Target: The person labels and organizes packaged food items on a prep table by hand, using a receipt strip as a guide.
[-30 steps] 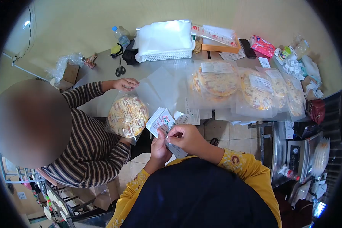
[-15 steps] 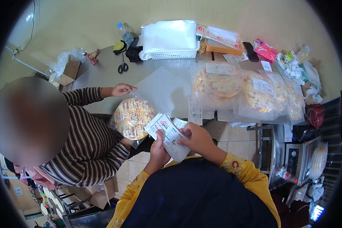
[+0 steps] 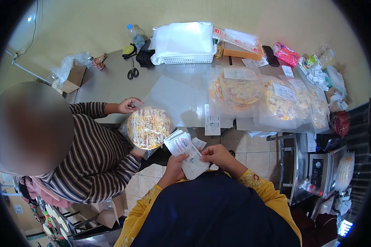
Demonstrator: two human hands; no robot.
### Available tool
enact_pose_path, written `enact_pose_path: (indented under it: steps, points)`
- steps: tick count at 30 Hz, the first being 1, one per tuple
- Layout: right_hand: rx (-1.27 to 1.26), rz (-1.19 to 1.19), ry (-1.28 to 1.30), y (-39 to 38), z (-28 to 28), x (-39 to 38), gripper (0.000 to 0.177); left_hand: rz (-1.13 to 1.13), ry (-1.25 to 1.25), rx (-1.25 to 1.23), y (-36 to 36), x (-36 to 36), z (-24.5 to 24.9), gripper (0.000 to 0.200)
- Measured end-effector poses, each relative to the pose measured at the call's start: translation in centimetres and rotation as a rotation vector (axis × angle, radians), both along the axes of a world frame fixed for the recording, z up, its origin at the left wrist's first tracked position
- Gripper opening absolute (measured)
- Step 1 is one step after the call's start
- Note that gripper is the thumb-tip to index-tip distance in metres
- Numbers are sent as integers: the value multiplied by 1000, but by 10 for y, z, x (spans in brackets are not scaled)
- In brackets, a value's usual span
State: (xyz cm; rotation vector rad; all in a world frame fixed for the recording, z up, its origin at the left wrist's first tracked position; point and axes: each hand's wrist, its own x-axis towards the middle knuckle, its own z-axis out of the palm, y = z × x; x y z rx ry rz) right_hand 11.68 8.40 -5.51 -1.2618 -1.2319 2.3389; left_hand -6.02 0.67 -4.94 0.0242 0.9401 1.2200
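Note:
My left hand (image 3: 174,168) grips a fanned stack of white printed labels (image 3: 189,164) with red and green print, thumb on top. At the stack's right edge, my right hand (image 3: 219,157) has thumb and fingers pinched together on the labels; how many it grips is hidden. A slip (image 3: 198,143) sticks out behind the stack. Just beyond, a co-worker in a striped top holds a topped pizza (image 3: 150,127) in a clear plastic bag. The co-worker's one hand (image 3: 130,105) is at the bag's far edge, the other beneath the pizza.
On the metal table (image 3: 111,86) lie several bagged pizzas (image 3: 241,88) with labels, a label strip (image 3: 212,120) at the near edge, scissors (image 3: 132,74) and a clear sheet. Behind stand a white basket (image 3: 189,59), an orange box (image 3: 243,53) and a phone (image 3: 270,55).
The label stack and my left hand have shifted slightly right and toward me. The co-worker's bagged pizza has moved a little right, and the co-worker's far hand slightly left.

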Motion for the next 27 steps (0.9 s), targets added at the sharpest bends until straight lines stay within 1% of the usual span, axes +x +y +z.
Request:
enact_pose_path:
  steps: [2,4,8,11,13,14,17,20,23,26,27]
  points:
    - [-20,-10,2,0,-3,1,16,29,56,-66,-3,-2,-7,35]
    - [-33,-31,21,-1,-17,2,14,32,59,-76,-4,-2,-9,38]
    - [-237,-143,41,5,-36,6,14,36,29,-83,-7,-7,-23,39]
    - [-343,-257,90,18,-44,13,14,41,53,-113,-6,-8,-17,41]
    - [-422,-316,140,31,-65,19,15,20,0,-62,-7,-10,-17,39]
    - [-481,-385,141,38,-85,20,15,9,-27,-36,-8,-11,-17,38]
    - [-491,-437,121,59,-128,27,15,6,-32,-20,-11,-11,-17,43]
    - [-415,-562,98,68,-138,28,11,17,-39,-26,-11,-12,-18,46]
    - [-382,-727,59,71,-129,22,14,30,-115,2,-12,-14,-17,50]
    - [-226,-781,-16,70,-112,14,19,16,-136,24,-13,-14,-22,53]
    - [-78,-725,-155,68,-101,13,20,12,-146,23,-13,-13,-20,54]
